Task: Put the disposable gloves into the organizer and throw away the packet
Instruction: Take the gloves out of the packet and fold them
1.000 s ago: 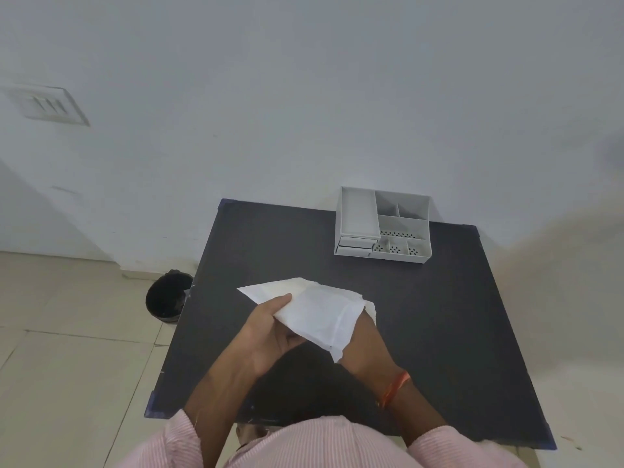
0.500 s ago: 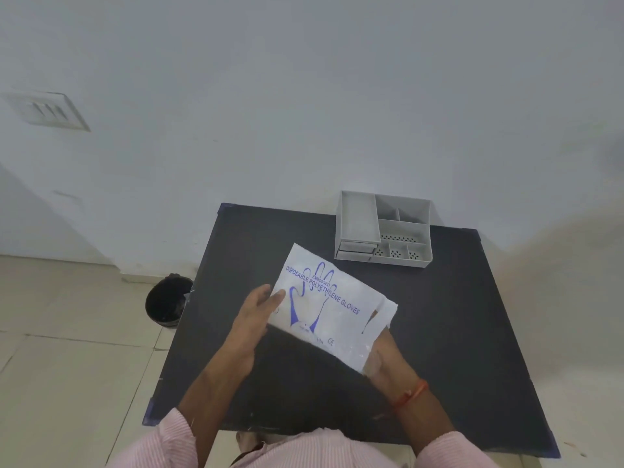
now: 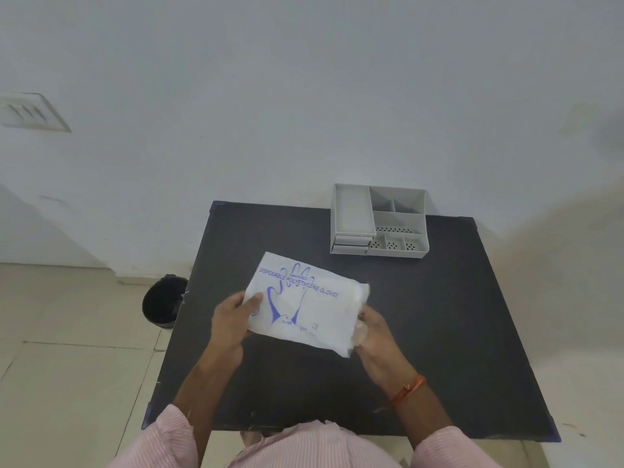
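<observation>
From the head camera, a flat white plastic packet printed with a blue glove outline and the words "disposable polyethylene gloves" [image 3: 304, 304] is held up over the middle of a dark, square counter [image 3: 439, 332]. The left hand [image 3: 233, 324] pinches the packet's left edge, thumb on the printed face and fingers behind. The right hand [image 3: 374, 342] grips the packet's right end, where clear film bunches against the fingertips; an orange thread band sits on that wrist. Both hands are closed on the packet, one at each end, with the printed side facing up and tilted slightly down to the right.

At the far edge of the counter, against the white wall, stands a light grey plastic organizer [image 3: 380, 224] with several open compartments, well apart from the packet. On the tiled floor just left of the counter sits a round black bin [image 3: 163, 304]. Pink striped sleeves show at the bottom.
</observation>
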